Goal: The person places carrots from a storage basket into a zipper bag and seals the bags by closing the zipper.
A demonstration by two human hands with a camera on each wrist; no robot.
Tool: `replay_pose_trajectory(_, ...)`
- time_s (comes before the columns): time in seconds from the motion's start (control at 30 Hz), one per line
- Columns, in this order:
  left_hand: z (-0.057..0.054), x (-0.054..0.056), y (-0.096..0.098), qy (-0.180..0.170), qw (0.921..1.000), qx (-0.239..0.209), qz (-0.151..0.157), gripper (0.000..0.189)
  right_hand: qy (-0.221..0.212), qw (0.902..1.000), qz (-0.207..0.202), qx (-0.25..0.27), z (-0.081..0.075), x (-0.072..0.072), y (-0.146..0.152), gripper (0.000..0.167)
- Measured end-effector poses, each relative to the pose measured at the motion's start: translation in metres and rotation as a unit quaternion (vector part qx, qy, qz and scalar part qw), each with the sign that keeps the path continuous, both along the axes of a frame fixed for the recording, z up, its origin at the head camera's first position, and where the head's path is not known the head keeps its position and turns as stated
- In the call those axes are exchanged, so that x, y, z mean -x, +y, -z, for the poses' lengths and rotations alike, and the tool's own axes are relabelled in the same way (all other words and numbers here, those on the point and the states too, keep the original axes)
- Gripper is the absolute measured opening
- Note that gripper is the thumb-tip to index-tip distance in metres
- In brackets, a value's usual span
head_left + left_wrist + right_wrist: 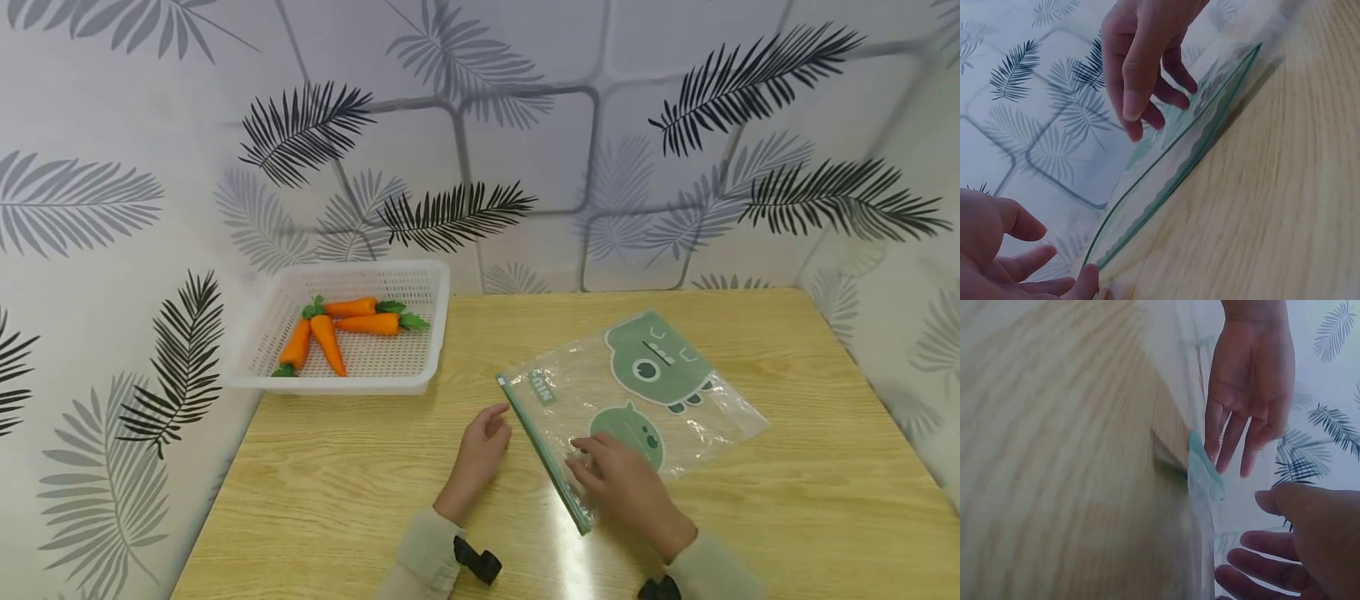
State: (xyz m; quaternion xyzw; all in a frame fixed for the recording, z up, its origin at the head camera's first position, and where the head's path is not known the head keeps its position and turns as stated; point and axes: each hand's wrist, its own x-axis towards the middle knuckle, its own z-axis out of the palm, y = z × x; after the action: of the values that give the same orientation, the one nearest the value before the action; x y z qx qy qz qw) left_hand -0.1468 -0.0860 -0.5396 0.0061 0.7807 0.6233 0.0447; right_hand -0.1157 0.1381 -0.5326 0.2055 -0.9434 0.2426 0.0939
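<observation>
A clear zip bag with green cartoon animals and a green strip along its mouth lies slanted on the table. The two edges of its mouth stand apart in the left wrist view. My left hand is beside the upper end of the green strip, fingers relaxed and fingertips right at the edge. Over the bag's lower part hovers my right hand, its fingers loosely bent with nothing between them. The right wrist view shows both the right hand and the left hand around the bag's edge.
A white plastic basket at the back left of the wooden table holds several orange carrots with green tops. Behind the table rises a wall covered in a leaf pattern.
</observation>
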Motion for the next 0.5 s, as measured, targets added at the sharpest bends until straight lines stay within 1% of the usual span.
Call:
replay_pose_trajectory(0.07, 0.000, 0.001, 0.002, -0.006, 1.0000, -0.007, 0.000, 0.038, 0.003, 1.0000, -0.004, 0.000, 0.000, -0.001, -0.004, 0.036)
replay_pose_trajectory(0.23, -0.001, 0.004, 0.006, -0.017, 0.9996, -0.023, -0.001, 0.039, -0.017, 0.9998, -0.008, -0.005, 0.003, -0.002, -0.012, 0.047)
replay_pose_trajectory(0.37, 0.000, 0.007, 0.010, -0.028, 0.9986, -0.045, 0.000, 0.040, -0.024, 0.9995, -0.019, 0.002, 0.007, -0.002, -0.018, 0.051)
replay_pose_trajectory(0.5, 0.001, 0.008, 0.014, -0.048, 0.9952, -0.085, -0.005, 0.041, -0.029, 0.9992, -0.027, 0.004, 0.009, -0.003, -0.022, 0.050)
